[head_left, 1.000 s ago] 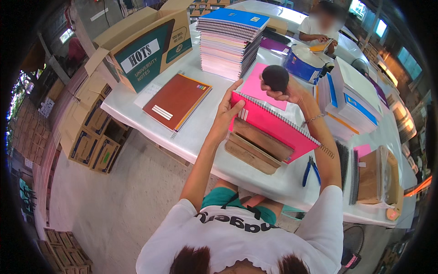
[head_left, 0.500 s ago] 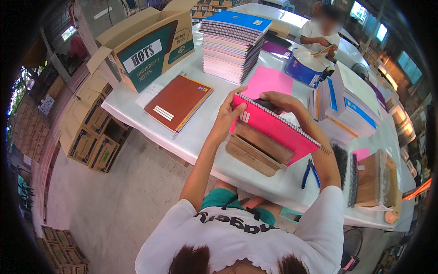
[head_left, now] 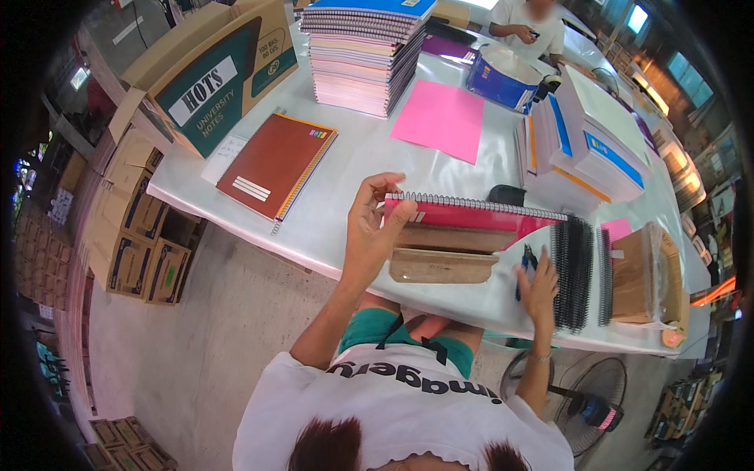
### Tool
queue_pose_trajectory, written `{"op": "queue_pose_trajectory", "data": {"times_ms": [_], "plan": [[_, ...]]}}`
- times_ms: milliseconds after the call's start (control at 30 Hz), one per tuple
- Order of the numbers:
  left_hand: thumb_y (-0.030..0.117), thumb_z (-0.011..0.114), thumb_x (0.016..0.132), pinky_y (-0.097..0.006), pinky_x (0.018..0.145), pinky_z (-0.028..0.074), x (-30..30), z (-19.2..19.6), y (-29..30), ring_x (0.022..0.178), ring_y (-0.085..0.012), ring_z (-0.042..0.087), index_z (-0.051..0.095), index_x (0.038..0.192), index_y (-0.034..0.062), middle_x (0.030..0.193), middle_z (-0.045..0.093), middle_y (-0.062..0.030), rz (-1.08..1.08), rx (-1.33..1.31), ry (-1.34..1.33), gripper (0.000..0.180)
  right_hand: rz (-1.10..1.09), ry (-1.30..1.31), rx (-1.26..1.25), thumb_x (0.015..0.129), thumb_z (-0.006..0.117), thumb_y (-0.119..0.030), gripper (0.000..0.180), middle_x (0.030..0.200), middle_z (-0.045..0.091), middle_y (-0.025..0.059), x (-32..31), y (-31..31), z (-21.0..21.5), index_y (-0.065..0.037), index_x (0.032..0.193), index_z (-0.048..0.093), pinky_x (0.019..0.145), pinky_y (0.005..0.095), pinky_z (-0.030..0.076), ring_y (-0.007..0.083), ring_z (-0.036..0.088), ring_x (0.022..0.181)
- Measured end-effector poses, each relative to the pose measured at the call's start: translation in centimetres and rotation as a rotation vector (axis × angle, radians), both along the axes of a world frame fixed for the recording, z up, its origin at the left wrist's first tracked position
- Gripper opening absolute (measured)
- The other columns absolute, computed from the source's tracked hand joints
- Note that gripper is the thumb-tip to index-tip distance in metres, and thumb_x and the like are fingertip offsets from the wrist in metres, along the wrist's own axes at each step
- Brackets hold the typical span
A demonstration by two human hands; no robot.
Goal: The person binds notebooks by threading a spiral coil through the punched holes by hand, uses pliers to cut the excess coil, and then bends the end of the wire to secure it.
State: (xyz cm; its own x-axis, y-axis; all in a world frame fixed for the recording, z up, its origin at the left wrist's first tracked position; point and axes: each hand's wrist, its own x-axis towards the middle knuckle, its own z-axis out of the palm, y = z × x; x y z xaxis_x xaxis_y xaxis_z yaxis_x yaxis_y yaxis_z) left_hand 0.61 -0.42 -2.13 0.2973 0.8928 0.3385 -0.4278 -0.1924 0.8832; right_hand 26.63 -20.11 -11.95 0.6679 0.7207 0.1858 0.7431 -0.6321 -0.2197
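A pink-red spiral notebook (head_left: pixel 463 213) stands spine-up in a wooden stand (head_left: pixel 440 267), its wire coil running along the top. My left hand (head_left: pixel 371 228) grips the left end of that spine, thumb in front and fingers behind. To the right of the stand, my right hand (head_left: pixel 539 289) reaches over blue-handled cutting pliers (head_left: pixel 527 259) on the table, fingers stretched out and touching or just above them. Behind the notebook lies a small black object (head_left: pixel 506 195) whose kind I cannot make out.
Black wire coils (head_left: pixel 573 271) lie right of the pliers, beside an open carton (head_left: pixel 640 275). A brown notebook (head_left: pixel 279 166), a tall notebook stack (head_left: pixel 361 59), a pink sheet (head_left: pixel 440 118) and more stacked books (head_left: pixel 597 149) surround the work. Across the table sits a person (head_left: pixel 534 31).
My right hand has left the black object behind the notebook and moved down to the pliers. The notebook now stands more level, with my left hand still on its spine.
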Motion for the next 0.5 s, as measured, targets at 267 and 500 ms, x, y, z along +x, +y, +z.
{"op": "queue_pose_trajectory", "data": {"times_ms": [267, 500], "plan": [[0.007, 0.068, 0.085, -0.026, 0.085, 0.044, -0.6, 0.2, 1.7, 0.092, -0.0114, 0.056, 0.064, 0.101, -0.0007, 0.096, 0.062, -0.0055, -0.065, 0.152, 0.117, 0.018, -0.017, 0.199, 0.578, 0.085, 0.06, -0.012, 0.064, 0.127, 0.043, 0.0236, -8.0, -1.3, 1.2, 0.002, 0.141, 0.032, 0.101, 0.0433, 0.031, 0.037, 0.04, 0.117], [0.005, 0.067, 0.085, -0.026, 0.082, 0.049, -1.0, 0.2, 1.6, 0.091, -0.0134, 0.061, 0.063, 0.109, -0.0026, 0.104, 0.066, -0.0116, -0.159, 0.037, 0.101, 0.026, 0.487, 0.224, 0.686, 0.074, 0.073, -0.009, 0.066, 0.121, 0.048, 0.0188, -15.4, 4.4, 9.0, -0.001, 0.134, 0.047, 0.094, 0.0397, 0.041, 0.0319, 0.049, 0.109]]}}
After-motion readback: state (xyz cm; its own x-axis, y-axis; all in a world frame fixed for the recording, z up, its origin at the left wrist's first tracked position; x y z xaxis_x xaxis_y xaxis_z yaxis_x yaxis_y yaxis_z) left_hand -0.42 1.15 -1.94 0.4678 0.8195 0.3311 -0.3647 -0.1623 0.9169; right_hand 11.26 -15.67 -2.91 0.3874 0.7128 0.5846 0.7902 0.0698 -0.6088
